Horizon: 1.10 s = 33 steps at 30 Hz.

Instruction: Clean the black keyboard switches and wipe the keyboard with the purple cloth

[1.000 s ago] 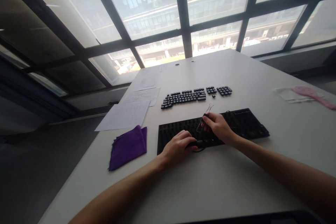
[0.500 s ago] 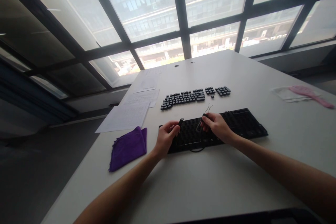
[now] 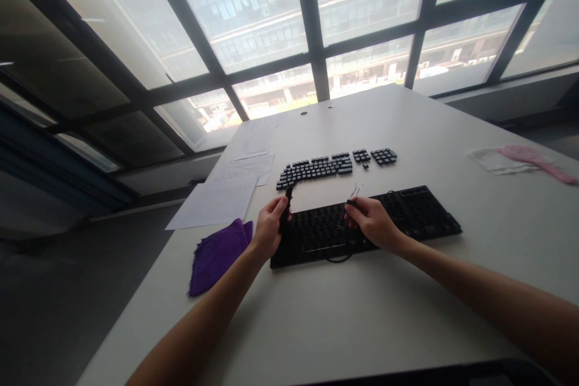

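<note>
My left hand [image 3: 268, 226] is closed around a long black space bar keycap [image 3: 287, 202], which stands nearly upright at the keyboard's left end. A black keyboard [image 3: 316, 230], its keycaps mostly off, lies tilted across the table in front of me. Over its middle, my right hand [image 3: 371, 220] pinches a wire keycap puller [image 3: 356, 191]; wire ends stick out above and below the fingers. Beyond the keyboard, loose dark keycaps [image 3: 316, 169] are laid out in keyboard order, with a single keycap [image 3: 365, 166] just in front of the rows.
A folded purple cloth [image 3: 217, 259] lies left of the keyboard, and paper sheets [image 3: 217, 202] line the table's left edge. On the right are a pink brush-like item [image 3: 534, 160] and a white cloth [image 3: 486, 163]. Windows rise behind the white table [image 3: 362, 313].
My left hand has moved left and slightly up, turning the space bar keycap so its length now shows. My right hand with the puller has barely moved.
</note>
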### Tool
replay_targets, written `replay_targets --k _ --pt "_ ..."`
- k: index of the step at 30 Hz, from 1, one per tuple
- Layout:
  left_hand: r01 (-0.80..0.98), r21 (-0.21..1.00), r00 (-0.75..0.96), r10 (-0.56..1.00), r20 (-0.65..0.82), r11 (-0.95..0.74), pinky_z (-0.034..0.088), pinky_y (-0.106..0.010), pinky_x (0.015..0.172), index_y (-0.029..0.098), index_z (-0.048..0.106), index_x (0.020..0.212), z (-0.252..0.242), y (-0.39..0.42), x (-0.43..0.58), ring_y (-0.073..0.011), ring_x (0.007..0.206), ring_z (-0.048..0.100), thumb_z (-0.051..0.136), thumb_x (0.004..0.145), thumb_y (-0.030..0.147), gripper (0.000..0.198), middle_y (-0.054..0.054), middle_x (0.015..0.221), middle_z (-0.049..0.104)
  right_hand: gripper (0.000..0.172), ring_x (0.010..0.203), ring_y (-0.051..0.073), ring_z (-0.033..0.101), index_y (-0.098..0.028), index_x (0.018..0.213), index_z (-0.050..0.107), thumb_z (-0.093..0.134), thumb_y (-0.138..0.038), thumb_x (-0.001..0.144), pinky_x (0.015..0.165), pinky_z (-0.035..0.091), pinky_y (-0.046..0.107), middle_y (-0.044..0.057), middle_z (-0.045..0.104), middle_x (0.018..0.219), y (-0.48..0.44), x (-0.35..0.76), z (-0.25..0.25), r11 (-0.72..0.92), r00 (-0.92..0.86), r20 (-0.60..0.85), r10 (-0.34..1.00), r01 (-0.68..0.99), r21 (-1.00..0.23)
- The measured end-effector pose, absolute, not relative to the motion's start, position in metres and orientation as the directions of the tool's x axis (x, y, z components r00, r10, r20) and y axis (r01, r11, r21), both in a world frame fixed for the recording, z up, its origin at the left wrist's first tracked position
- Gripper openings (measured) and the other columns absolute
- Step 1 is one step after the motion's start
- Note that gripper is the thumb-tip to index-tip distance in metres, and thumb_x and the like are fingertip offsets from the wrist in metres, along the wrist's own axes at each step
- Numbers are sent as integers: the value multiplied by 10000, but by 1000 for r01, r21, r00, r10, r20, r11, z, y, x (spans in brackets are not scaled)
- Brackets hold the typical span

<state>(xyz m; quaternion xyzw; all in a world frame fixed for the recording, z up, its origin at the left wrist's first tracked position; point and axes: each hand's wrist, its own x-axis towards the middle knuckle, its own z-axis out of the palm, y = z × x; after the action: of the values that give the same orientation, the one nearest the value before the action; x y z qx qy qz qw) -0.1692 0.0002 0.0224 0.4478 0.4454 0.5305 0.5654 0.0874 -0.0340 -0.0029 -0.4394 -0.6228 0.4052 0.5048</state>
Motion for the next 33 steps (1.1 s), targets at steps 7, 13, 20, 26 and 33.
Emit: replay_targets --k 7,13,20,26,33 --pt "-29 999 59 997 41 -39 356 -189 557 147 680 958 18 -6 -166 -80 593 458 729 810 455 345 30 680 540 176 730 190 553 -192 818 595 501 -225 962 688 450 316 69 605 808 -50 86 4 636 -375 526 763 291 -715" --pt "8 999 37 998 42 -42 365 -201 567 154 703 959 17 -7 -164 -92 607 473 742 775 486 382 26 679 554 172 707 178 525 -196 815 576 490 -199 964 649 423 302 59 580 795 -51 87 4 662 -428 527 734 279 -696" --pt "42 998 28 998 53 -54 376 -209 577 159 714 977 15 -7 -164 -106 626 497 755 755 480 392 17 694 587 165 680 172 524 -193 841 605 505 -236 965 627 420 289 57 585 782 -56 91 8 689 -490 519 701 274 -672" --pt "26 998 30 998 49 -50 382 -204 580 154 703 983 18 -8 -164 -98 625 496 745 775 452 365 19 694 574 148 706 187 550 -193 859 611 508 -235 958 664 456 315 71 610 793 -61 94 9 653 -473 504 723 228 -722" --pt "6 997 -38 996 76 -76 415 -220 583 140 703 1024 42 24 -169 -110 635 537 758 728 418 409 -17 764 621 144 718 198 578 -191 882 626 530 -273 949 696 481 341 68 635 781 -54 95 4 581 -274 520 809 236 -779"
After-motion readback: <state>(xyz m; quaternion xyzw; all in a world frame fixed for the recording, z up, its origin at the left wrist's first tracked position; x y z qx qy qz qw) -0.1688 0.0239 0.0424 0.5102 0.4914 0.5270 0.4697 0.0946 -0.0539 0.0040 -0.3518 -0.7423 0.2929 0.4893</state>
